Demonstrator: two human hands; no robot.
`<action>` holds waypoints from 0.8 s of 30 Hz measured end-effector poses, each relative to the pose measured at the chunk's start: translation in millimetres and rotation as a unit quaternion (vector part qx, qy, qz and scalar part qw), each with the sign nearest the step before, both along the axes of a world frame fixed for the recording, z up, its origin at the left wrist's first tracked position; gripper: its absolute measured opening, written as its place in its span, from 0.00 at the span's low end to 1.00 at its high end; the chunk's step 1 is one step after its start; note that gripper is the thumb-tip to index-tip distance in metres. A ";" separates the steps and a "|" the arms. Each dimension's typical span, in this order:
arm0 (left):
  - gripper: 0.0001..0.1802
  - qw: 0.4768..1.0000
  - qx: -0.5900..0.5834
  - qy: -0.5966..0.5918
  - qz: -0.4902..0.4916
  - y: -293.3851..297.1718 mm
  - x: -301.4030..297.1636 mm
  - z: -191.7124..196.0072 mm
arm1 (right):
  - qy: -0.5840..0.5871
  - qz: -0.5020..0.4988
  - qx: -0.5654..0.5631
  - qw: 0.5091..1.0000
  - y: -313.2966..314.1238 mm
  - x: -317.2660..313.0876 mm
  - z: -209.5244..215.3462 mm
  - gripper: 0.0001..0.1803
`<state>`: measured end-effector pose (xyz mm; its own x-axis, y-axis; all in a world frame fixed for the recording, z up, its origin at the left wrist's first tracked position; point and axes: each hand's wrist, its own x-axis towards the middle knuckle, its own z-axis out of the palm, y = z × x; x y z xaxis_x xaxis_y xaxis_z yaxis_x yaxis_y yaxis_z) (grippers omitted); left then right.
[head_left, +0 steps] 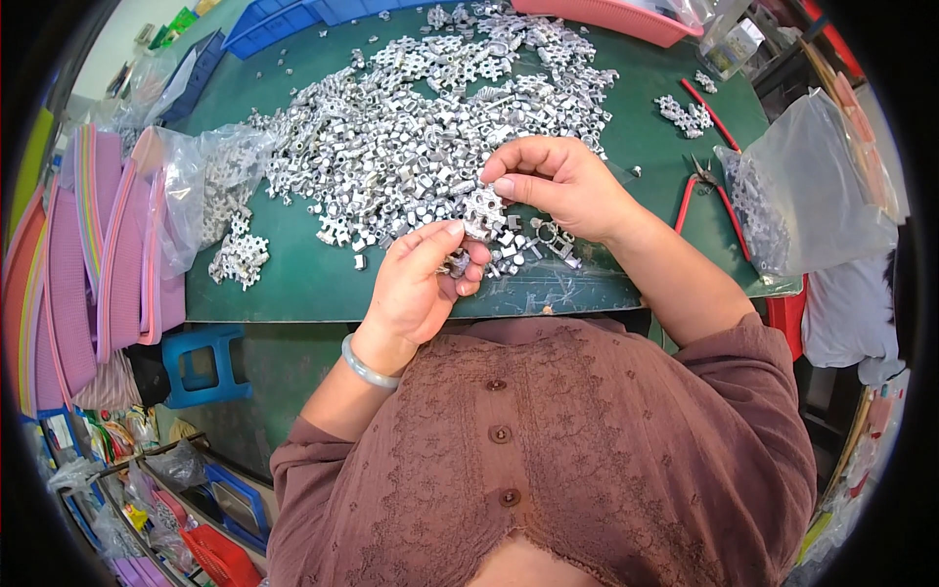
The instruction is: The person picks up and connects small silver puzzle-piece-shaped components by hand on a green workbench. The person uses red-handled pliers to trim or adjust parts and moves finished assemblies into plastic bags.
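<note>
My left hand (416,279) is closed around a silvery cast-metal cluster (482,215), holding it upright near the table's front edge. Part of the metal lies hidden behind the fingers. At the cluster's upper end, thumb and forefinger of my right hand (567,186) are pinched together. What exactly sits between those two fingertips is too small to make out. Just beyond both hands spreads a wide heap of small silvery metal pieces (391,147), short tubes and blocks mixed with knobbly clusters. A ring-shaped metal piece (553,235) lies below my right wrist.
Red-handled cutting pliers (706,181) lie on the green table (626,284) at right, beside a clear bag (812,196) of metal parts. Another bag (210,186) and loose clusters (238,256) are at left. Purple baskets (122,254) stand left; blue trays (269,27) and a pink tray (626,22) behind.
</note>
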<state>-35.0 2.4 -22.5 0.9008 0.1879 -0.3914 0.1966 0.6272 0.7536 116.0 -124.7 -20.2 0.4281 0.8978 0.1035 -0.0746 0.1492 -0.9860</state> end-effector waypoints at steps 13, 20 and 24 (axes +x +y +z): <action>0.14 0.983 -0.176 0.007 -0.043 4.6 3.4 -5.6 | 0.030 -0.001 0.018 0.999 0.5 -2.4 0.2 0.05; 0.16 0.987 -0.150 0.017 -0.055 2.9 3.0 0.3 | 0.005 0.004 0.016 1.000 -1.2 -0.2 -0.9 0.07; 0.16 0.992 -0.117 0.027 -0.048 0.7 3.2 3.9 | 0.005 0.006 0.012 1.000 -1.7 -0.6 0.6 0.07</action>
<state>-31.8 3.1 -18.6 0.8866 0.0000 -0.4626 0.3008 0.7598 0.5765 115.4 -126.4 -19.6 0.4178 0.9005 0.1205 -0.0862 0.1713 -0.9814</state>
